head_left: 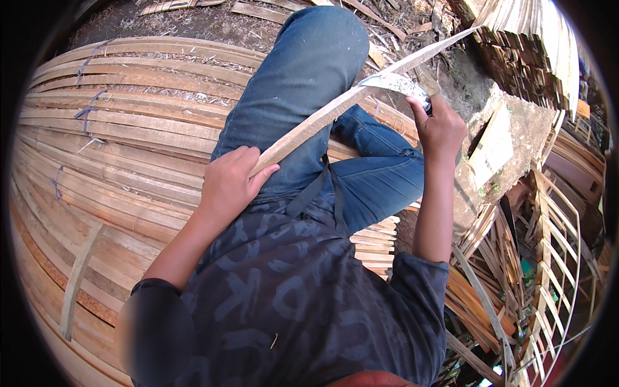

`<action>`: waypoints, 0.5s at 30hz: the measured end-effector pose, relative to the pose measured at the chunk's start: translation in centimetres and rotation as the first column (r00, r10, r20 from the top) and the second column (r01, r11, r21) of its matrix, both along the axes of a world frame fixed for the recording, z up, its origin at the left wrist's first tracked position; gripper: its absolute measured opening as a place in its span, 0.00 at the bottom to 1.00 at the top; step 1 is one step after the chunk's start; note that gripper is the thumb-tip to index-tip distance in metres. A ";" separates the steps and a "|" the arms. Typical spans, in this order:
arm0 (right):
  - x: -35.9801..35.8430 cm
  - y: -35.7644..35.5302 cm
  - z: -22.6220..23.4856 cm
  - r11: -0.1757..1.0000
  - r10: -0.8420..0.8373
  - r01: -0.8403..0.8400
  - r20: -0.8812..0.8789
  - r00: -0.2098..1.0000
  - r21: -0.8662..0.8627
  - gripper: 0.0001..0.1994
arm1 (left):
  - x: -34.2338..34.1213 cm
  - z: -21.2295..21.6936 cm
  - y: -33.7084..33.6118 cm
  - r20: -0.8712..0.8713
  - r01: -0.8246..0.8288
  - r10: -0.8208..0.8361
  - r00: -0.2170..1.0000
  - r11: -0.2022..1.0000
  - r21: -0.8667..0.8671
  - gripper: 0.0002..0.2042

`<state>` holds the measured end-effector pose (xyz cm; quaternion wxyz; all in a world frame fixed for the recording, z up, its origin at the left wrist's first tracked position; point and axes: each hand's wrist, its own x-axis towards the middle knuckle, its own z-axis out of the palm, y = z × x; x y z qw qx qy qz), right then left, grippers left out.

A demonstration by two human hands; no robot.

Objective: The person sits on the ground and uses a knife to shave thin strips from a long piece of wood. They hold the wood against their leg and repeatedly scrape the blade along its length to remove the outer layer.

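My left hand [230,178] is wrapped round the near end of a long, thin wooden strip [316,122]. The strip slants up to the right across my raised knee, and its far tip reaches a stack of wood. In my closed right hand [442,129] is a knife [394,83] with a broad, curved, silvery blade that has dark specks. The blade lies against the strip just beyond the knee, pointing left. My fingers cover most of its handle.
Bundles of long wooden slats [148,129], tied with bluish bands, spread beneath me and to the left. A tall stack of strips [529,58] stands at the far right. A slatted wooden frame [548,271] leans at the right. Shavings and offcuts litter the dirt [213,26] ahead.
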<state>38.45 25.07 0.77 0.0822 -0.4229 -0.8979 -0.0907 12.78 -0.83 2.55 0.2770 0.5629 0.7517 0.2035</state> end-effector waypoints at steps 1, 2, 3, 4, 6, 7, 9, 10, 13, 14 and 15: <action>0.4 0.1 0.2 0.997 -0.056 0.056 -0.013 0.998 -0.047 0.30 | 0.0 -0.1 0.0 0.017 -0.013 0.012 1.000 1.000 0.010 0.18; 1.0 0.7 0.2 0.980 -0.187 0.183 -0.037 0.982 -0.081 0.31 | 0.0 -0.1 0.0 0.033 -0.028 0.028 0.999 0.999 0.019 0.18; 2.1 1.7 0.0 0.945 -0.314 0.306 -0.056 0.948 -0.118 0.32 | 0.1 -0.2 -0.1 0.049 -0.044 0.042 0.998 0.999 0.027 0.18; 3.6 2.8 -0.1 0.893 -0.437 0.423 -0.073 0.896 -0.158 0.33 | 0.1 -0.1 -0.2 0.055 -0.038 0.036 0.998 0.999 0.027 0.18; 9.1 5.1 0.2 0.772 -0.632 0.588 -0.180 0.754 -0.241 0.36 | 0.0 0.1 -0.5 0.070 -0.019 0.017 0.997 0.999 0.028 0.18; 10.0 4.7 0.3 0.780 -0.625 0.596 -0.258 0.737 -0.190 0.36 | 0.1 0.0 -0.5 0.075 -0.029 0.027 0.997 0.999 0.021 0.18; 8.1 2.1 1.2 0.836 -0.544 0.481 -0.283 0.790 -0.266 0.34 | 0.1 -0.3 -0.4 0.081 -0.040 0.039 0.996 0.999 0.005 0.17; 7.0 -0.1 1.1 0.870 -0.483 0.405 -0.319 0.816 -0.280 0.32 | 0.2 -0.2 -0.5 0.077 -0.038 0.037 0.996 0.999 0.005 0.17; 1.8 -5.5 0.7 0.927 -0.272 0.186 -0.241 0.932 -0.325 0.28 | 0.4 -0.3 0.1 0.057 -0.021 0.020 0.998 1.000 0.019 0.17; 0.1 -6.7 0.6 0.945 -0.182 0.105 -0.232 0.955 -0.311 0.28 | 0.6 -0.3 0.1 0.050 -0.009 0.008 0.999 1.000 0.015 0.17; -1.2 -7.2 0.3 0.952 -0.143 0.072 -0.226 0.964 -0.297 0.29 | 0.8 -0.1 0.1 0.036 -0.001 0.001 0.999 1.000 0.010 0.17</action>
